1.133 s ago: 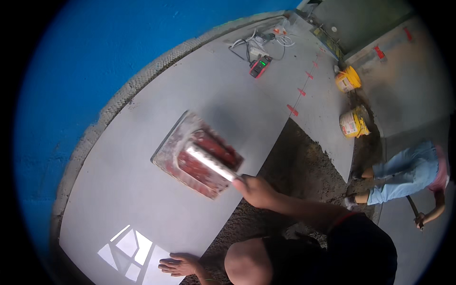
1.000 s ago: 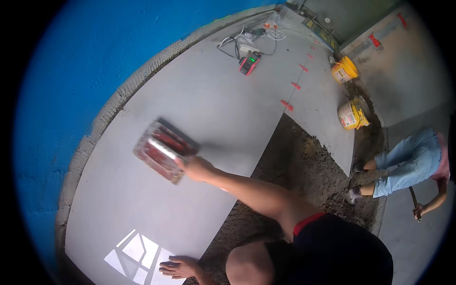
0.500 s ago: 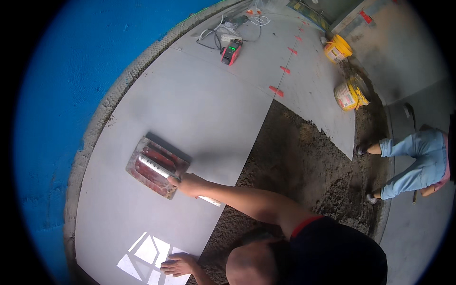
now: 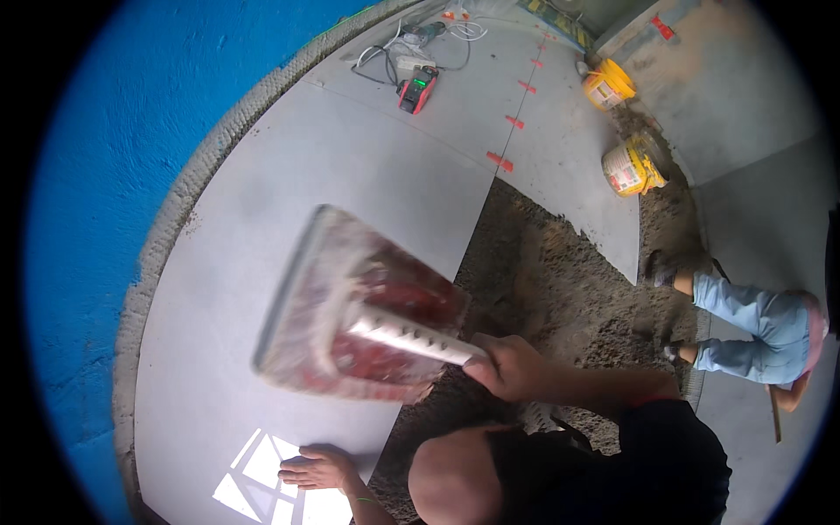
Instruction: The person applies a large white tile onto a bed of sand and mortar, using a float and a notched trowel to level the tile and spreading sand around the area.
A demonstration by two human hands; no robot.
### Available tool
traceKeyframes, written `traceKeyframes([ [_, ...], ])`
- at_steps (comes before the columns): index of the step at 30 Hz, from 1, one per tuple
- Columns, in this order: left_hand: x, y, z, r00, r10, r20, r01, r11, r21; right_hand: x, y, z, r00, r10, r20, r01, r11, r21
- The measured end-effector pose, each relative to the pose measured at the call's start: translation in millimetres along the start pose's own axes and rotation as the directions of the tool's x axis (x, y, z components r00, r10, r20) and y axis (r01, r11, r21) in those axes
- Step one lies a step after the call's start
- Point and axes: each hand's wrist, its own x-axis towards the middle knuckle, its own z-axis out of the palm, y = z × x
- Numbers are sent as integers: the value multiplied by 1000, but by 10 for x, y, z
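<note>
— Float (image 4: 359, 302), the red-faced one with the pale handle: where is it sitting for you?

— I'm seeing it lifted off the large grey tile (image 4: 289, 201) and swung up close to the camera, blurred with motion. It's hanging over the tile's right edge, just beside the patch of bare mortar bed (image 4: 560, 289).

— And the grip?

— My right hand (image 4: 512, 367) is wrapping tight around the near end of the handle, fingers curled fully closed on it. My left hand (image 4: 319, 468) is lying flat and spread on the tile near the bright window reflection (image 4: 262, 477), holding nothing.

— What's changing against half a second ago?

— Back then the float was lying face down on the tile, further out to the left, and my arm was stretched long to reach it. Now it's coming up and back toward me, looking much bigger. The left hand is staying planted in the same spot.

— Anything else around?

— Two yellow buckets (image 4: 634, 162) are standing at the far side, a red and green device (image 4: 418, 89) with cables is lying on the far tile, and another person in light blue trousers (image 4: 752, 324) is crouching at the right.
</note>
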Motion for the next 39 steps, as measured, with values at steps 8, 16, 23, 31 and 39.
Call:
traceKeyframes([
  [8, -30, 212, 25, 995, 53, -79, -57, 997, -48, 2138, 839, 914, 926, 371, 67, -365, 927, -80],
  [16, -1, 360, -152, 999, 38, 3, -37, 997, -66, 2439, 421, 916, 894, 377, 243, -383, 923, -20],
  [23, 10, 316, -248, 999, 6, 32, -4, 997, -79, 1671, -191, -69, 902, 382, 204, -400, 915, 57],
  [31, 23, 427, -186, 998, 58, 7, -57, 993, -105, 1468, 302, 266, 989, 103, -103, -113, 989, -97],
  [39, 127, 403, -274, 996, 18, 85, -9, 994, -111, 2742, -500, 725, 980, -31, 194, 66, 982, -176],
])
